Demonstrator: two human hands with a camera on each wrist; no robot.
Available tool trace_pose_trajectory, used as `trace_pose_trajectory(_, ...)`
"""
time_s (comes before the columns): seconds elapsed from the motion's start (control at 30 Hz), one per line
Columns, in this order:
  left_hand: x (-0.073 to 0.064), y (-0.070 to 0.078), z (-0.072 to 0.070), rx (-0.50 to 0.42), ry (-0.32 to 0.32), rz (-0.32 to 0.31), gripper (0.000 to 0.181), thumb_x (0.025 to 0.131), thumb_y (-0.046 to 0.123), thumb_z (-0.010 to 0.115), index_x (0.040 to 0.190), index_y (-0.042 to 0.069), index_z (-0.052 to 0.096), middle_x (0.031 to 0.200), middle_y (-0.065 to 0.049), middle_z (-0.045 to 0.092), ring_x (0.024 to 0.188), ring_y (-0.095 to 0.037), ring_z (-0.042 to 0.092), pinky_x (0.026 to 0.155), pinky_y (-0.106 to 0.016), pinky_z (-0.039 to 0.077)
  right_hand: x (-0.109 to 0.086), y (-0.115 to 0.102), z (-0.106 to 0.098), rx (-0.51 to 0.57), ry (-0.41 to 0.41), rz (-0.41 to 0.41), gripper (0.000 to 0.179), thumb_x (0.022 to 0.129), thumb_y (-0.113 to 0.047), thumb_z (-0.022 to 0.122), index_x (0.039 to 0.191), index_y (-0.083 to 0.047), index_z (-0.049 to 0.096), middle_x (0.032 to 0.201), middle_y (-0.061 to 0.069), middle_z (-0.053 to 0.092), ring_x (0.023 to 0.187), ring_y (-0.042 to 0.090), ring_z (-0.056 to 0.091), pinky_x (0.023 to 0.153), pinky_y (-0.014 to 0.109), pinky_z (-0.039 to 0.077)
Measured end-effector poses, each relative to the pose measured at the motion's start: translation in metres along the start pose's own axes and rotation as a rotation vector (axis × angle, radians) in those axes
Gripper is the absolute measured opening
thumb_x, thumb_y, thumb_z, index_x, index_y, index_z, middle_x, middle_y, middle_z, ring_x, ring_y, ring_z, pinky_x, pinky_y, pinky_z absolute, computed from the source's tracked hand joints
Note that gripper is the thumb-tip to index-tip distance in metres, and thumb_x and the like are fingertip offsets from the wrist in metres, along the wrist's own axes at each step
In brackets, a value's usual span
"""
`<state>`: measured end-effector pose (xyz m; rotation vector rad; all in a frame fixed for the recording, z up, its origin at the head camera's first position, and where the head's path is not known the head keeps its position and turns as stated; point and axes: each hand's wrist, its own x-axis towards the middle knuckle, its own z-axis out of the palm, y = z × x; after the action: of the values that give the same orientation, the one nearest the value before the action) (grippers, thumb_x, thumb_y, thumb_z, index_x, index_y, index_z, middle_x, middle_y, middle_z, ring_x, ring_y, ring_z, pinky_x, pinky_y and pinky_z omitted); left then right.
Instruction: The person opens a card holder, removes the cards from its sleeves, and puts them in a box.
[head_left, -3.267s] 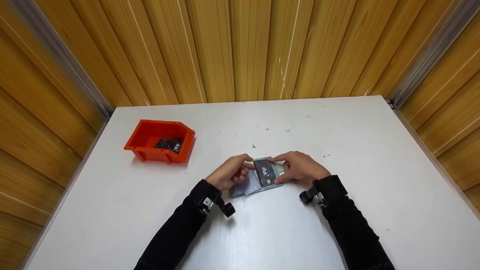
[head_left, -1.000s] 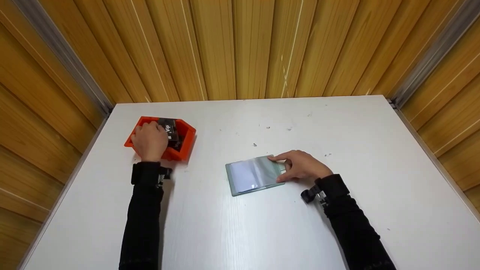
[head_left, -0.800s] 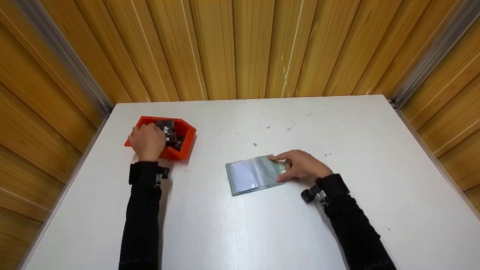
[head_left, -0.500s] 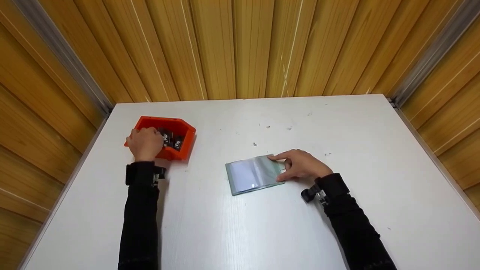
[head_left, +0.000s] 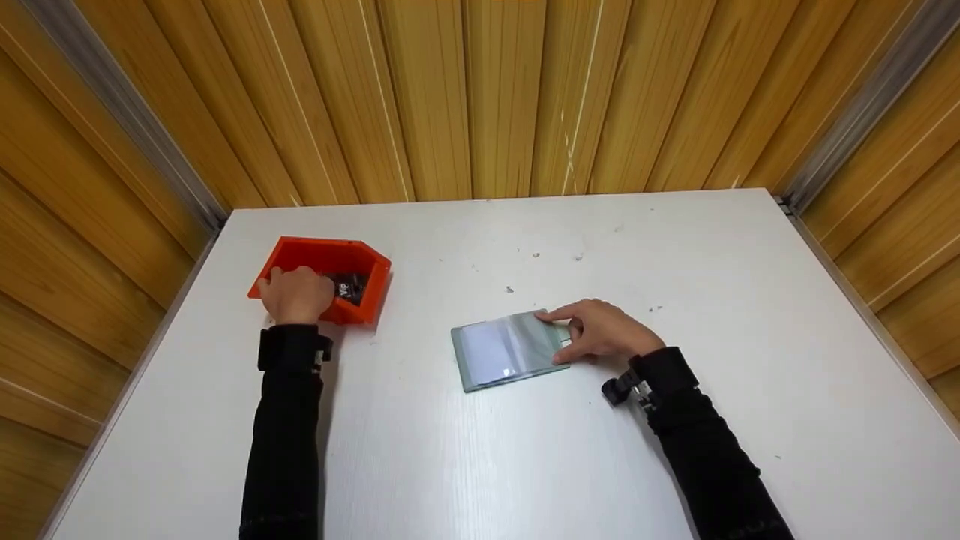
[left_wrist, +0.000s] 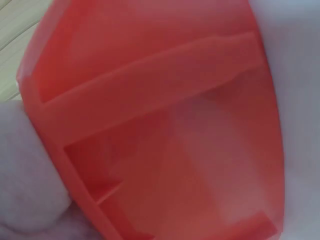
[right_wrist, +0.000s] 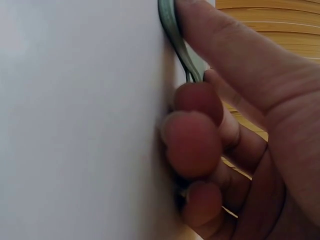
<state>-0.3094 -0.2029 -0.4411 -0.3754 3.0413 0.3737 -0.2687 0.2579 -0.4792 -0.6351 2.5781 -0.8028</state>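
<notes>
On the white table, a pale green card holder (head_left: 495,352) lies flat with a clear, shiny cover. My right hand (head_left: 600,330) grips its right end, thumb at the near edge and index finger at the far edge. The right wrist view catches the holder's thin edge (right_wrist: 175,40) beside the thumb, the other fingers (right_wrist: 195,145) curled below. At the left, my left hand (head_left: 296,296) reaches over the near wall of an orange-red bin (head_left: 381,291); its fingertips are hidden inside. Dark cards with white lettering (head_left: 346,289) lie in the bin, right of that hand.
The bin's outer wall (left_wrist: 165,100) fills most of the left wrist view. Behind the table (head_left: 675,255) rises a wood-patterned wall (head_left: 502,97), with similar side walls. Small dark marks (head_left: 509,289) dot the tabletop.
My left hand has gone from the card holder to the bin. The dark card seen on the holder is off it; a card beside the left hand has dropped lower in the bin.
</notes>
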Motion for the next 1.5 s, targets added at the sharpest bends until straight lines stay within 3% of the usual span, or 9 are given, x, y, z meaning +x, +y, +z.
trace_pose_trajectory(0.2, 0.001, 0.001, 0.001, 0.034, 0.008, -0.009, 0.04, 0.103, 0.022, 0.042, 0.077, 0.0, 0.063, 0.086, -0.022, 0.063, 0.116, -0.044, 0.046, 0.097, -0.054, 0.031, 0.0, -0.001, 0.0, -0.008, 0.006, 0.02, 0.074, 0.078, -0.03, 0.092, 0.145, -0.029, 0.06, 0.061, -0.008, 0.054, 0.057, 0.008, 0.046, 0.057, 0.022, 0.033)
trace_pose_trajectory(0.4, -0.004, 0.013, -0.003, 0.026, 0.111, -0.004, 0.042, 0.105, 0.027, 0.047, 0.103, -0.008, 0.07, 0.109, -0.029, 0.07, 0.124, -0.046, 0.046, 0.105, -0.059, 0.034, 0.0, 0.0, 0.0, -0.01, -0.003, 0.018, 0.075, 0.078, -0.03, 0.091, 0.146, -0.03, 0.06, 0.061, -0.008, 0.055, 0.058, 0.008, 0.048, 0.058, 0.023, 0.035)
trace_pose_trajectory(0.53, -0.018, 0.036, -0.009, -0.09, 0.229, 0.076, 0.036, 0.103, 0.028, 0.057, 0.106, -0.004, 0.072, 0.112, -0.027, 0.072, 0.118, -0.044, 0.053, 0.103, -0.06, 0.04, 0.0, -0.001, 0.0, -0.013, -0.003, 0.016, 0.074, 0.078, -0.031, 0.091, 0.145, -0.031, 0.06, 0.061, -0.008, 0.055, 0.059, 0.008, 0.048, 0.059, 0.023, 0.035)
trace_pose_trajectory(0.6, -0.027, 0.052, -0.01, -0.169, 0.236, 0.16, 0.031, 0.102, 0.028, 0.062, 0.104, 0.0, 0.074, 0.104, -0.022, 0.074, 0.105, -0.041, 0.061, 0.096, -0.057, 0.047, -0.001, -0.001, 0.0, -0.015, 0.0, 0.02, 0.074, 0.078, -0.031, 0.091, 0.145, -0.031, 0.06, 0.061, -0.008, 0.055, 0.059, 0.008, 0.048, 0.06, 0.023, 0.035)
trace_pose_trajectory(0.7, -0.043, 0.077, -0.01, -0.262, 0.153, 0.311, 0.026, 0.1, 0.03, 0.067, 0.102, 0.005, 0.076, 0.089, -0.015, 0.075, 0.083, -0.033, 0.064, 0.081, -0.048, 0.053, -0.002, 0.0, -0.001, -0.01, 0.002, 0.015, 0.074, 0.078, -0.032, 0.091, 0.146, -0.029, 0.06, 0.061, -0.008, 0.055, 0.059, 0.007, 0.049, 0.06, 0.023, 0.035)
trace_pose_trajectory(0.83, -0.064, 0.106, -0.001, -0.293, -0.021, 0.489, 0.022, 0.097, 0.03, 0.073, 0.105, 0.009, 0.075, 0.083, -0.009, 0.072, 0.073, -0.026, 0.062, 0.072, -0.04, 0.051, -0.003, 0.002, -0.002, -0.012, 0.007, -0.002, 0.074, 0.078, -0.032, 0.091, 0.146, -0.028, 0.06, 0.061, -0.008, 0.055, 0.059, 0.006, 0.048, 0.062, 0.023, 0.036)
trace_pose_trajectory(1.0, -0.083, 0.135, 0.027, -0.22, -0.223, 0.678, 0.023, 0.091, 0.027, 0.079, 0.106, 0.01, 0.074, 0.083, -0.005, 0.068, 0.076, -0.021, 0.06, 0.073, -0.036, 0.046, -0.003, 0.003, -0.001, -0.018, 0.011, -0.008, 0.073, 0.078, -0.031, 0.091, 0.145, -0.028, 0.061, 0.061, -0.009, 0.054, 0.059, 0.006, 0.048, 0.062, 0.023, 0.036)
trace_pose_trajectory(1.13, -0.088, 0.145, 0.05, -0.095, -0.279, 0.812, 0.031, 0.084, 0.024, 0.086, 0.108, 0.011, 0.072, 0.081, -0.003, 0.066, 0.08, -0.021, 0.058, 0.078, -0.037, 0.045, -0.002, 0.002, -0.001, -0.007, 0.006, -0.001, 0.073, 0.079, -0.031, 0.091, 0.145, -0.029, 0.061, 0.061, -0.009, 0.054, 0.058, 0.007, 0.049, 0.06, 0.023, 0.037)
trace_pose_trajectory(1.5, -0.09, 0.146, 0.058, -0.043, -0.309, 0.841, 0.039, 0.08, 0.021, 0.09, 0.111, 0.011, 0.069, 0.084, -0.003, 0.063, 0.084, -0.019, 0.054, 0.077, -0.034, 0.045, -0.001, 0.002, 0.0, 0.001, 0.0, -0.028, 0.072, 0.08, -0.029, 0.09, 0.145, -0.028, 0.06, 0.062, -0.008, 0.053, 0.059, 0.006, 0.047, 0.062, 0.022, 0.036)
